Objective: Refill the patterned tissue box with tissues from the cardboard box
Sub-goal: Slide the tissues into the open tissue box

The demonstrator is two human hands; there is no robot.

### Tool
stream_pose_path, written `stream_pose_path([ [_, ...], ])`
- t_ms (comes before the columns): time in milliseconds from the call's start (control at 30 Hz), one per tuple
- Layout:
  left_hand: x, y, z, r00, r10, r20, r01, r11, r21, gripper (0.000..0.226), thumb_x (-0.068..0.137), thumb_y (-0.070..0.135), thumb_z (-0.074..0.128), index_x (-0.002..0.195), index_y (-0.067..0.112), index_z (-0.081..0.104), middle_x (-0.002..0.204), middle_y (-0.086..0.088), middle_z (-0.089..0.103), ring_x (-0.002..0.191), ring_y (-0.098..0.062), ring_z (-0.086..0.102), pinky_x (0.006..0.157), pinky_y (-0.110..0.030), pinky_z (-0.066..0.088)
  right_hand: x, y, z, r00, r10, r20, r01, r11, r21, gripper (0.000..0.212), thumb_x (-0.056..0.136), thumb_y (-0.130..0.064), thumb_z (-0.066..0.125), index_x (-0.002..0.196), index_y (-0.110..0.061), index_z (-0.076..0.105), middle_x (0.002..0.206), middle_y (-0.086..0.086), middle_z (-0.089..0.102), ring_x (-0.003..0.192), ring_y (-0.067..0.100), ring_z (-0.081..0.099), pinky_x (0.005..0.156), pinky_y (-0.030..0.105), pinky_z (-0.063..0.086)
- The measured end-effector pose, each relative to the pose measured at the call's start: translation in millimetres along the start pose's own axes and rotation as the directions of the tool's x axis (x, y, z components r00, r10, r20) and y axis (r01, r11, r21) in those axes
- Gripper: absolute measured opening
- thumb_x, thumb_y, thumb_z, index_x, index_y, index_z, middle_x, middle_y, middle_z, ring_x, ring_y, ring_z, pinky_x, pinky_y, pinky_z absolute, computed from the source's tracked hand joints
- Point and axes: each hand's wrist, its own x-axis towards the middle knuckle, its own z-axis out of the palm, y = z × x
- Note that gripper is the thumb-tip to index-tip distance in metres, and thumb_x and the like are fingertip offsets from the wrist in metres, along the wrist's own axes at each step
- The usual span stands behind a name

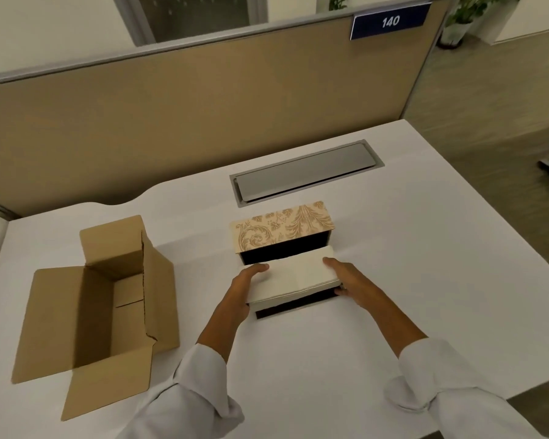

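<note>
- Sitting at the left of the white desk [409, 236], the cardboard box [99, 305] has its flaps open, and what shows of its inside looks empty.
- Moving right, the left hand [246, 288] grips the left end of a white tissue stack [293, 275], thumb on top and fingers wrapped under the edge.
- The stack hangs tilted over the dark open cavity of the patterned tissue box [286, 248], whose floral lid [282, 224] stands raised at the far side.
- The right hand [351, 278] clamps the stack's right end, fingers laid along the top and thumb at the near edge.
- The step in hand looks like lowering the tissues into the box.
- Next, the stack likely needs levelling and squaring to the cavity walls, then both hands easing out before the lid closes.
- Beyond, a grey cable hatch [305, 174] lies flush in the desk.
</note>
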Motion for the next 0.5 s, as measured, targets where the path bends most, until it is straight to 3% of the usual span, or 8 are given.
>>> stream_pose_path([
  [100,6,-2,4,1.000,0.006,-0.016,-0.006,1.000,0.013,0.069,0.064,0.041,0.081,0.124,0.019,0.054,0.128,-0.009,0.056,0.117,-0.029,0.052,0.106,-0.045,0.042,8,0,-3,0.999,-0.023,-0.037,0.018,0.993,-0.120,0.057,0.094,-0.049,0.054,0.136,-0.011,0.049,0.121,0.006,0.055,0.112,0.024,0.054,0.099,0.041,0.051],
  [233,6,-2,11,0.999,0.041,-0.017,-0.041,0.999,0.011,0.103,0.050,0.048,0.081,0.140,0.019,0.040,0.145,-0.008,0.042,0.131,-0.031,0.040,0.113,-0.050,0.033,12,0,-5,0.994,-0.070,-0.086,0.045,0.963,-0.264,0.063,0.093,-0.054,0.050,0.137,-0.009,0.049,0.122,0.009,0.059,0.108,0.026,0.058,0.092,0.039,0.054],
  [367,8,-5,12,0.996,0.082,-0.033,-0.081,0.996,0.028,0.090,0.064,0.042,0.081,0.140,0.020,0.038,0.147,-0.006,0.039,0.124,-0.025,0.037,0.102,-0.042,0.031,13,-1,-5,0.990,-0.093,-0.103,0.053,0.939,-0.339,0.065,0.093,-0.056,0.048,0.138,-0.009,0.049,0.132,0.014,0.059,0.107,0.026,0.058,0.088,0.037,0.055],
  [500,5,-9,13,0.996,0.083,-0.037,-0.082,0.996,0.025,0.090,0.059,0.043,0.081,0.137,0.021,0.040,0.144,-0.006,0.043,0.121,-0.025,0.039,0.102,-0.042,0.032,14,-1,-7,0.989,-0.093,-0.118,0.040,0.919,-0.391,0.065,0.093,-0.057,0.048,0.137,-0.009,0.049,0.133,0.014,0.059,0.107,0.028,0.059,0.087,0.038,0.056],
])
